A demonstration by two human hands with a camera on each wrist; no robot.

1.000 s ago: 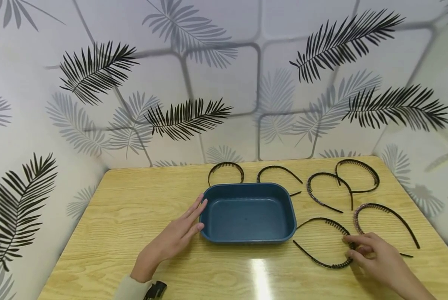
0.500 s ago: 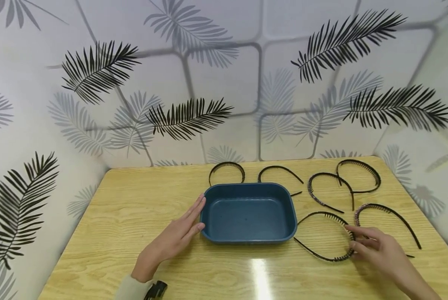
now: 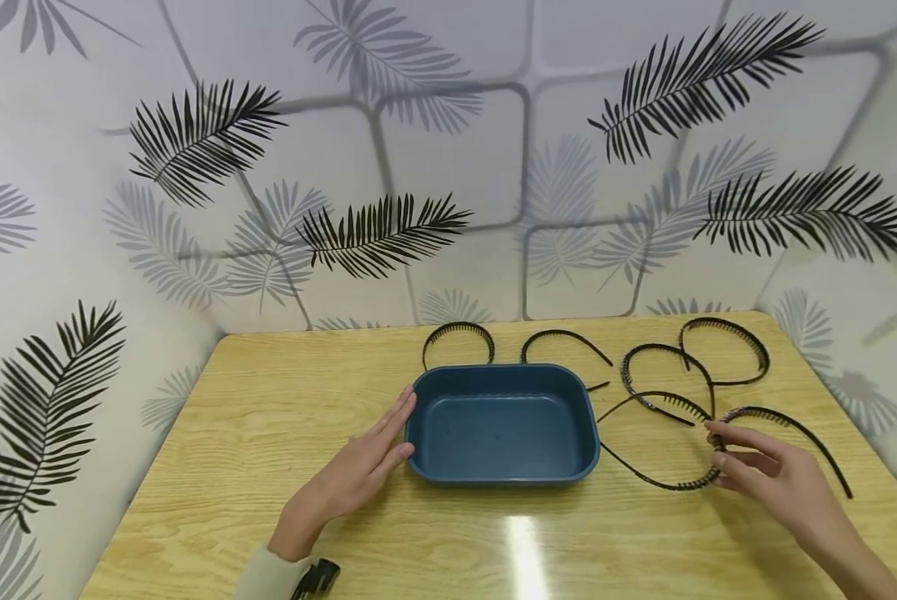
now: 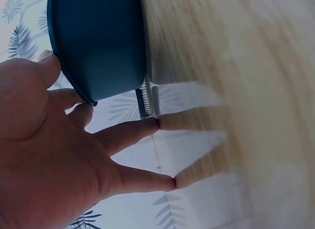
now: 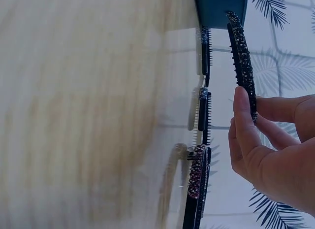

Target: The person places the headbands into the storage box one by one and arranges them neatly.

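Observation:
My right hand (image 3: 779, 479) pinches a black toothed headband (image 3: 674, 487) between thumb and fingers. It is raised above the table, its open ends pointing left toward the dark blue plastic tub (image 3: 501, 437). Sparkling stones cover the outer face of the held headband (image 5: 242, 54) in the right wrist view. The tub has nothing inside. My left hand (image 3: 351, 479) rests against the tub's left side, fingers extended. In the left wrist view, the thumb of this left hand (image 4: 59, 135) lies at the tub's rim, and two fingertips touch the table.
Another headband (image 3: 831, 458) lies on the wooden table (image 3: 283, 400) beyond my right hand. Two more, a front headband (image 3: 662, 347) and a back headband (image 3: 726, 323), overlap at the back right. Behind the tub are a left headband (image 3: 459, 325) and a right headband (image 3: 568, 333).
My right hand has lifted the headband off the table and moved it away from me and slightly right. The left hand and tub have stayed in place.

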